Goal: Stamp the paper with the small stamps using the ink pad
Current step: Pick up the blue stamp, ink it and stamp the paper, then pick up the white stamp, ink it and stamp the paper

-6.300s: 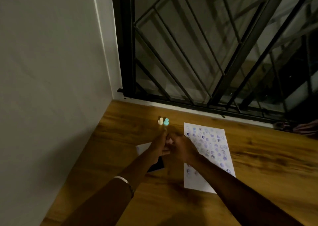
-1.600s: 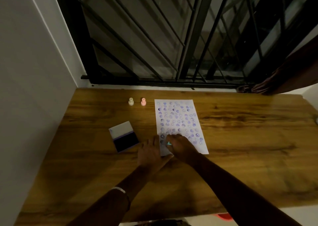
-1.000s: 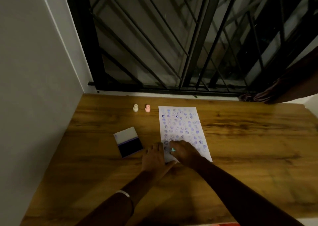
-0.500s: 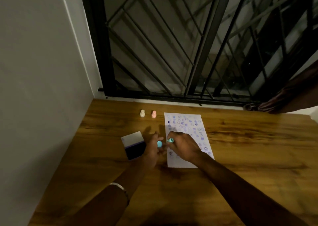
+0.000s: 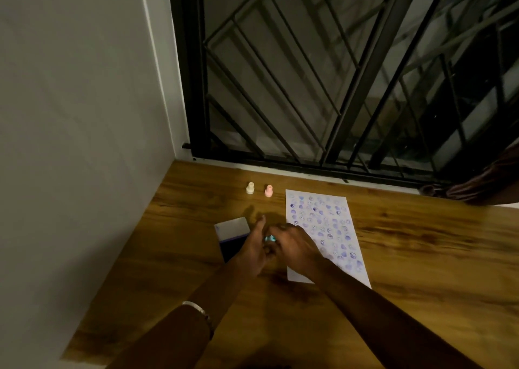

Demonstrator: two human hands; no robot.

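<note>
Against the plain pale wall (image 5: pixel 78 115) on the left: wood-grain worktop (image 5: pixel 421 256), warm brown, streaked with darker figure, smooth surface. Behind it, black metal window grille (image 5: pixel 337 87) of straight and slanted bars.

Near the back edge: cream stamp (image 5: pixel 250 188) and pink stamp (image 5: pixel 268 191), both small, knob-topped, upright, just beside each other and apart from everything else.

Closer in, left of centre: ink pad (image 5: pixel 233 235), a flat rectangular case lying open, pale lid half toward the window, dark inked half toward the camera and partly covered by the left hand (image 5: pixel 252 252).

Left hand loosely curled, index finger stretched forward, remaining fingers bent toward the right hand (image 5: pixel 295 249); silver bracelet (image 5: pixel 198 309) on that forearm. Between the two hands, a teal stamp (image 5: pixel 270 238), tiny and blurred, pinched at the fingertips; which hand actually has hold of it cannot be told. Right hand curved palm down, fingers closed in around the stamp, heel over the left margin of the paper (image 5: pixel 325 233).

Paper: white rectangular sheet flat on the worktop, long side running away from the camera, covered almost top to bottom in rows of small round purple-blue prints, with the near left corner partly hidden by the right forearm.

Far right, by the grille: bunched brown cloth (image 5: pixel 477 183).
</note>
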